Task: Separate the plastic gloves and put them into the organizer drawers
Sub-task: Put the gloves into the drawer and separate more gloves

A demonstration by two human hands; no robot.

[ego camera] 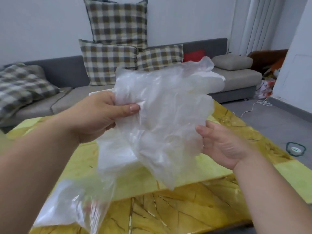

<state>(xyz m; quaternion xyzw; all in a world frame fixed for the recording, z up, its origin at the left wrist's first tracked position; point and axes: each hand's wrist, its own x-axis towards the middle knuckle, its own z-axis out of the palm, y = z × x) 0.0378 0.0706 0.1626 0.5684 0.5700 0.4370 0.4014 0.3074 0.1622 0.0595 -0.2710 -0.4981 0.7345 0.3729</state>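
A crumpled bunch of thin clear plastic gloves (165, 112) hangs in the air above the yellow table (185, 205). My left hand (103, 115) pinches the bunch at its left side, thumb on top. My right hand (221, 142) holds the bunch's lower right edge, its thumb on the plastic and its fingers hidden behind it. A clear plastic bag (72, 203) lies on the table at the front left. Behind the gloves a white object (94, 93) shows only as an edge; I cannot tell what it is.
A grey sofa (239, 78) with several checked cushions (118, 21) runs along the wall behind the table. A white cable (253, 107) and a roll of tape (295, 149) lie on the grey floor to the right.
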